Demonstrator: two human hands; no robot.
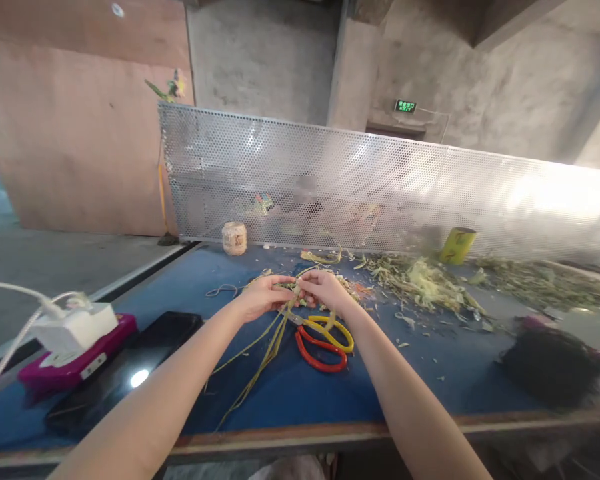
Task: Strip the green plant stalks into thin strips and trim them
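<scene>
Both hands are meeting over the middle of the blue tabletop (370, 393), with the left hand (265, 297) and the right hand (325, 291) bringing their fingertips almost together. Each is pinching a bundle of thin plant strands (275, 347) between thumb and fingers; the exact crossing of the strands at the fingertips is too small to tell. From this grasp the strands are trailing toward the near left, their loose ends spreading over the tabletop. Scissors (325, 344) with one red and one yellow handle loop are lying just on the near side of the hands, untouched by the fingers, their blades pointing to the far left beside the strands.

To the right, dried plant fibre (423, 280) is lying in a loose heap, and a yellow cylinder (457, 245) is standing beyond it. A pale jar (235, 238) is standing at the far left, while a black phone (180, 330) is resting at the near left beside a magenta power strip (80, 360).

The step in hand, by judgement, is one of joining or arranging the strands by fingertip; the next move seemingly calls for one pinch staying firm while the other guides a strand.
</scene>
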